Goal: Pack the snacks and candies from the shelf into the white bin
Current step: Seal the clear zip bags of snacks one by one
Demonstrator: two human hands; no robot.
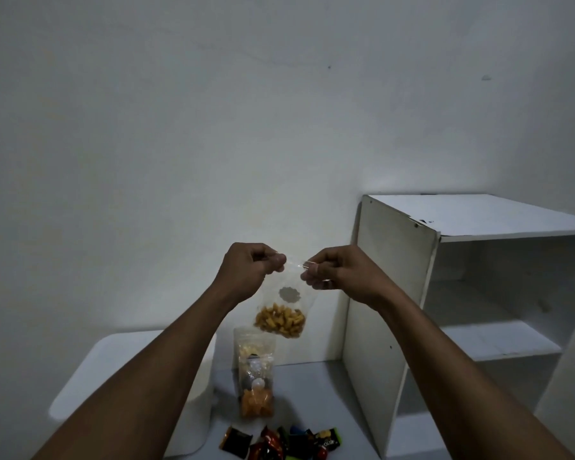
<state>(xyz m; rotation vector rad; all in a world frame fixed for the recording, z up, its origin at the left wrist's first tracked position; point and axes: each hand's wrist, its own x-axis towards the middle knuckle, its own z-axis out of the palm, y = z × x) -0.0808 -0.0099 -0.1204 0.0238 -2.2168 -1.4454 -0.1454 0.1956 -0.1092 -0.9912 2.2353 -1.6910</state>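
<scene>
White wooden shelf unit (pixel 395 293): stands at right on pale grey table (pixel 312 383);
white rounded plastic bin (pixel 90 370): left on table;
left hand (pixel 246 270), right hand (pixel 339 273): each grip pinches a top corner of clear plastic bag of golden-brown snacks (pixel 281 318), held aloft between bin and shelf unit;
clear stand-up snack pouches (pixel 256 376): upright on table, below bag;
dark-wrapped candies (pixel 279 443): loose at near edge

Clear bag (pixel 299 281) of golden-yellow snacks (pixel 279 322) with a grey label (pixel 289 294); clear pouch (pixel 257 376) of orange pieces; white shelf (pixel 389 293) and white bin (pixel 120 350); black, red and green candy wrappers (pixel 279 446).
</scene>
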